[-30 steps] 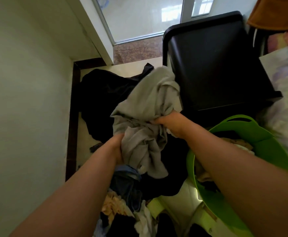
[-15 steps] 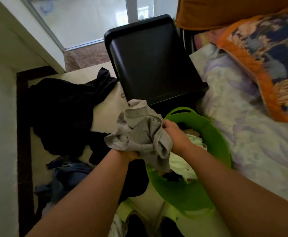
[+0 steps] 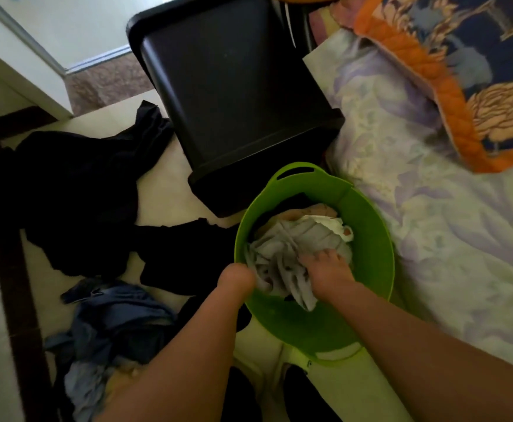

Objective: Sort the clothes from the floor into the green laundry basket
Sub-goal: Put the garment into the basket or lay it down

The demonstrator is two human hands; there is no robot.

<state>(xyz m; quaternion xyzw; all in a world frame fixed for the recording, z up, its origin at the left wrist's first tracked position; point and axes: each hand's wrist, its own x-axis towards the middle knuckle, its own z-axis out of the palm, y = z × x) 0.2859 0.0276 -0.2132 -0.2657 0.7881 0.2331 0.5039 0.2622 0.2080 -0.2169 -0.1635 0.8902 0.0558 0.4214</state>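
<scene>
Both hands, left hand (image 3: 237, 278) and right hand (image 3: 325, 266), are down in the green laundry basket (image 3: 368, 233), fingers bunched into the grey shirt (image 3: 282, 254).

We can read no text, label, brand, number or sign anywhere in this view; the printed quilt (image 3: 450, 71) on the bed carries only a floral pattern, with no lettering.
</scene>
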